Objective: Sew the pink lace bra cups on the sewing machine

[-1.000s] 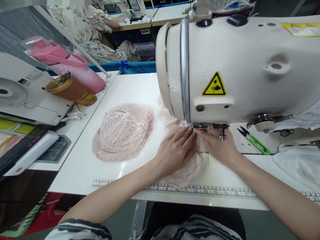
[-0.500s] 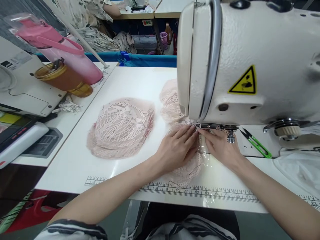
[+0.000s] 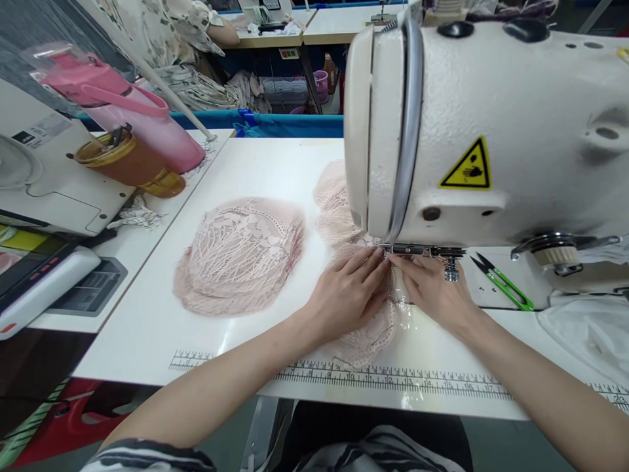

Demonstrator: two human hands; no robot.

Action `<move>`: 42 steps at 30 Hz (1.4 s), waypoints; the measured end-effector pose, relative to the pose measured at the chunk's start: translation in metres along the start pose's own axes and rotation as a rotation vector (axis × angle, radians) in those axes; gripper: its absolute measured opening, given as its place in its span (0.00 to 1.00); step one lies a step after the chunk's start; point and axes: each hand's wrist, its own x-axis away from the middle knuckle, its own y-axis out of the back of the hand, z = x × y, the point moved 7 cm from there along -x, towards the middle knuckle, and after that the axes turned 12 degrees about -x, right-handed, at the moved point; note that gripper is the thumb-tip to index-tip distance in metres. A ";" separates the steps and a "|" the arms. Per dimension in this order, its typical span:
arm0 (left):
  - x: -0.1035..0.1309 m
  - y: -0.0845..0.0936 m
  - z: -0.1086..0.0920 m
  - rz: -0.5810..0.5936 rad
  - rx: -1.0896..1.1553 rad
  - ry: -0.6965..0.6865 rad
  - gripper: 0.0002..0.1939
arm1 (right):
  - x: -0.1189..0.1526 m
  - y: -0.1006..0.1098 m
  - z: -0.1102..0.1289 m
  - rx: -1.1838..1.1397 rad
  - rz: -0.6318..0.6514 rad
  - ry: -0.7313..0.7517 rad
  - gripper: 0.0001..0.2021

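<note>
A pale pink piece of lace fabric (image 3: 366, 344) runs under the head of a white sewing machine (image 3: 472, 98), with ruffled lace bunched behind it. My left hand (image 3: 346, 285) presses on the lace, its fingers close together and the tips beside the presser foot (image 3: 388, 249). From the other side my right hand (image 3: 437, 288) grips the fabric's edge, its index fingertip close to the foot. The thumb's hold on the cloth is partly hidden. Left of my hands lies a separate pile of pink lace pieces (image 3: 240, 255) with loose threads.
Green-handled thread snips (image 3: 504, 283) lie right of the needle area, near white cloth (image 3: 590, 334). A printed ruler (image 3: 422, 380) follows the front edge. A pink bottle (image 3: 142, 118) and amber cup (image 3: 132, 164) stand at left. Another person's arm (image 3: 223, 33) shows behind.
The camera view has tilted slightly, so the machine head and background sit a little lower. My hands and the lace stay in nearly the same place.
</note>
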 end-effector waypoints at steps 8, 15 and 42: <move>-0.001 0.000 0.001 -0.002 -0.012 0.001 0.22 | 0.006 -0.002 -0.002 0.030 -0.049 -0.030 0.16; 0.000 -0.002 0.001 -0.002 -0.019 -0.005 0.21 | 0.000 0.000 0.000 0.047 -0.003 -0.032 0.14; 0.039 0.077 0.019 0.218 0.333 0.398 0.15 | 0.001 0.009 0.024 -0.443 0.199 0.187 0.10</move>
